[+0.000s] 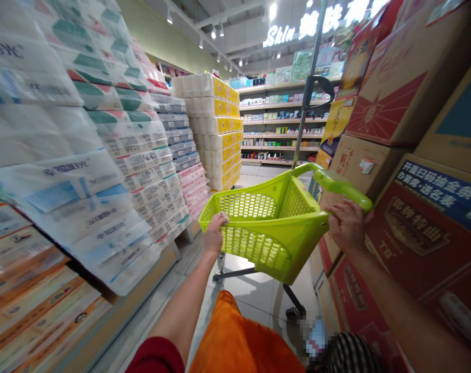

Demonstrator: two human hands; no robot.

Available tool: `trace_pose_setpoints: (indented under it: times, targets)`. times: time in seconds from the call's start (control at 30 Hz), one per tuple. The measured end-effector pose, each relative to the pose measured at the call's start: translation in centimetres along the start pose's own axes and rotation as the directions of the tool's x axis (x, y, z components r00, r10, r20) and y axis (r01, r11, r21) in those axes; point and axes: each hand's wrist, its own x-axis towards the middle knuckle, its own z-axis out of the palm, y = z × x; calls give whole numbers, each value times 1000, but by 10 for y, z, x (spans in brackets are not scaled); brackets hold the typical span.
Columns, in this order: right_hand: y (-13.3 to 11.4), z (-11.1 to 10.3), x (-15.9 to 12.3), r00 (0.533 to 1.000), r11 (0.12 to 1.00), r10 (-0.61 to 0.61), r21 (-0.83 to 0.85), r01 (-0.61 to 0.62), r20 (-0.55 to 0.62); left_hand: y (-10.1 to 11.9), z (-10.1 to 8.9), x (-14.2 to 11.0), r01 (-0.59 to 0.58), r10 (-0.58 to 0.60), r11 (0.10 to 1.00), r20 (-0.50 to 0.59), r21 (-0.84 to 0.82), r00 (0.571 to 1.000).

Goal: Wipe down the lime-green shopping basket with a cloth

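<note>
A lime-green plastic shopping cart (254, 243) with lattice sides stands in the aisle in front of me, turned sideways. My left hand (215, 233) is closed over the near rim at the cart's left end. A small pale patch shows at its fingertips; I cannot make out what it is. On the right, my right hand (348, 225) is wrapped round the cart just below its green push handle (346, 189). No goods show inside the basket. Dark metal legs with casters hold the cart up from the tiled floor.
Wrapped tissue packs (76, 186) are stacked high on the left; a yellow-and-white stack (220, 129) stands beyond. Liquor cartons (422, 217) crowd the right side. A metal pole (303, 122) rises behind the cart. Striped cloth (352, 352) and a pixelated patch lie low at right.
</note>
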Motion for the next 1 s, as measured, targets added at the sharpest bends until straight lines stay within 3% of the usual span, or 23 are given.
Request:
trace_pose_setpoints:
  times: [0.1,0.3,0.37,0.53,0.6,0.7,0.77,0.83,0.93,1.0]
  targets:
    - [-1,-1,1,1000,998,14,56,-13,-15,-2,-3,4,105,-104,994,-29,31,994]
    - [-1,-1,2,1000,995,15,102,-14,-5,67,30,0,-150,160,983,95,-104,982]
    - [-1,-2,2,1000,994,14,107,-14,-2,62,26,-1,-130,141,985,108,-111,984]
    - [-3,-2,2,999,997,16,79,-14,-30,15,1,1,156,-157,988,-20,-19,987]
    - [-5,-2,2,998,998,21,64,-18,-52,23,6,-2,121,-121,992,-13,-28,993]
    - [-5,-3,3,999,998,8,57,-5,-50,57,25,-7,-60,66,993,55,-106,996]
    - [-3,-4,2,999,999,-7,46,9,-47,68,32,-8,-127,141,980,82,-154,987]
    - [0,-4,2,998,999,-21,38,23,-53,60,29,-7,-91,101,983,55,-157,993]
    - [5,-3,1,998,999,-24,38,26,-59,36,18,-4,61,-68,990,-50,-128,996]
    - [7,-2,3,998,999,-9,36,12,-66,37,16,-5,76,-86,983,-56,-165,995]
